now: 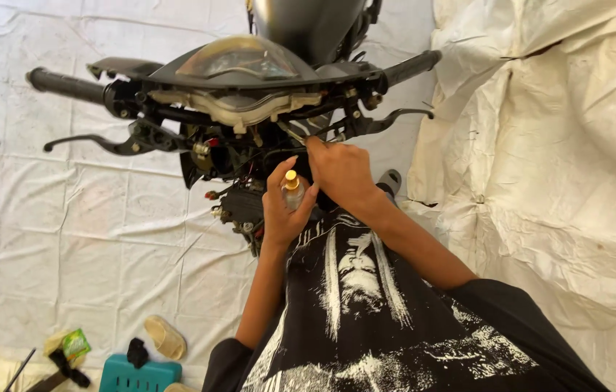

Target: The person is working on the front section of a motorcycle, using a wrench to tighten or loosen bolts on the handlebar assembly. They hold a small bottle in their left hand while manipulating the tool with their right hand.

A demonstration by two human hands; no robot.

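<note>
My left hand [284, 207] grips a small clear bottle [293, 192] with a yellow cap, held upright just below the motorcycle's handlebar assembly [235, 101]. My right hand [341, 170] reaches into the exposed wiring and parts under the instrument housing [239, 62]; its fingertips pinch a thin metal tool or part [295, 136], too small to tell which. The two hands touch each other near the bottle. The headlight cover is off, leaving cables and connectors [239, 185] bare.
Left grip [65, 85] and brake lever [90, 141] stick out left; right grip [411, 67] and lever [395, 116] right. White tarp [555, 167] covers the floor and the right side. A teal crate [137, 374], a sandal [165, 336] and tools [61, 363] lie bottom left.
</note>
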